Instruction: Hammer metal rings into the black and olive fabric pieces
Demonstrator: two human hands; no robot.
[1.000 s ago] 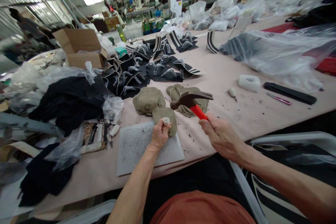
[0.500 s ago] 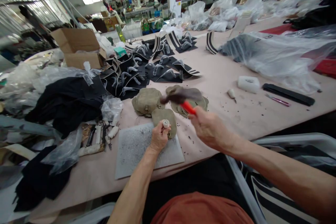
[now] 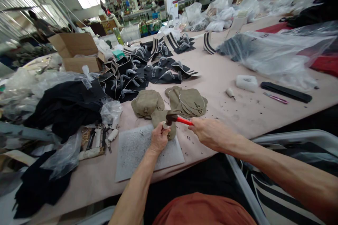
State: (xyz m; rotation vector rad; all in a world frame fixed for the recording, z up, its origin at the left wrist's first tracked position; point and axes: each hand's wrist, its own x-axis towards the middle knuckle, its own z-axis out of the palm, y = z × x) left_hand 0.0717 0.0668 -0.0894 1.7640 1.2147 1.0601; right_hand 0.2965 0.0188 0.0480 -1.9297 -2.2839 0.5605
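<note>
My left hand (image 3: 159, 137) is closed round a white-wrapped punch (image 3: 165, 125), held upright over an olive fabric piece (image 3: 173, 132). That piece lies partly on a speckled grey board (image 3: 132, 151). In my right hand (image 3: 203, 130) is the red handle of a hammer (image 3: 183, 121); its dark head meets the top of the punch. Behind them, two stacks of olive pieces lie on the pink-covered table, one at the left (image 3: 148, 103) and one at the right (image 3: 191, 102).
Black pieces with wrapped straps (image 3: 158, 72) lie further back. To the right are a white-wrapped tool (image 3: 230, 94), a white block (image 3: 246, 83), a black case (image 3: 286, 92) and pink tweezers (image 3: 276, 98). A tool holder (image 3: 92, 151) and plastic bags sit left.
The hammer has come down from above the olive stacks onto the punch, and my right hand has lowered with it. My left hand has stayed around the punch. The view has shifted slightly.
</note>
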